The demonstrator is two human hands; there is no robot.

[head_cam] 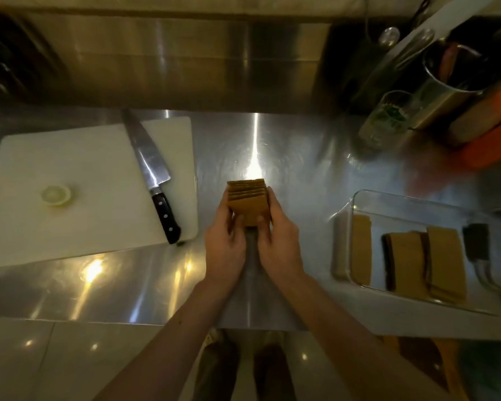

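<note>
A stack of several thin brown square crackers (248,199) is held above the middle of the steel counter (301,157). My left hand (224,241) grips its left side and my right hand (279,238) grips its right side, thumbs on the near face. To the right, a clear glass baking dish (402,198) holds a few brown cracker pieces (408,259) lying flat on its bottom.
A white cutting board (70,169) lies at the left with a large chef's knife (152,175) and a pale onion end (55,194) on it. A glass of greenery (388,120), a metal utensil pot (451,79) and an orange object (492,140) stand back right.
</note>
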